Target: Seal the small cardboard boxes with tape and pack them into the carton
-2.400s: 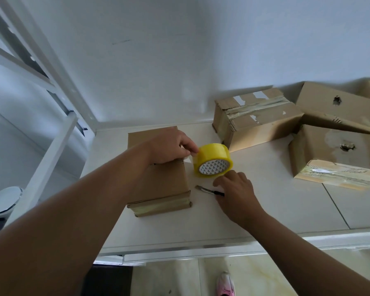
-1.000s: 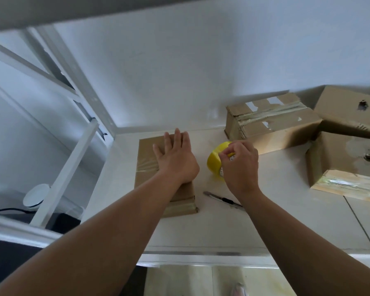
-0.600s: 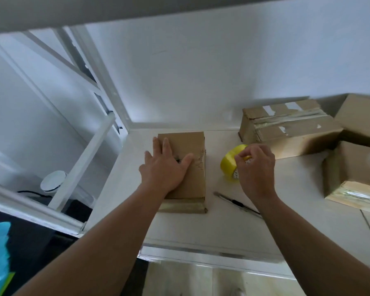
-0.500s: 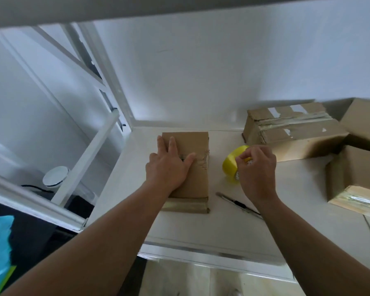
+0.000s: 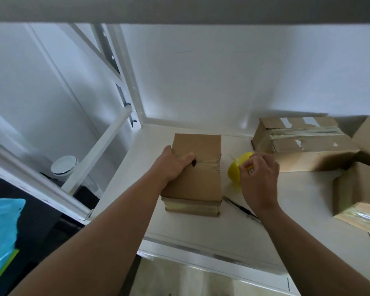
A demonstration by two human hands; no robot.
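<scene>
A small brown cardboard box lies flat on the white table, with a strip of clear tape across its top near a dark hole. My left hand holds its left edge, thumb lying on top by the hole. Just right of the box stands the yellow tape roll. My right hand grips the roll from above and hides most of it. A thin stretch of clear tape shows between roll and box.
A utility knife lies on the table under my right wrist. Taped cardboard boxes stand at the back right and far right. A white frame and a blue plastic bag are to the left.
My left hand slid from flat on the box's top to its left edge. My right hand left the knife and took the tape roll. The view swung left.
</scene>
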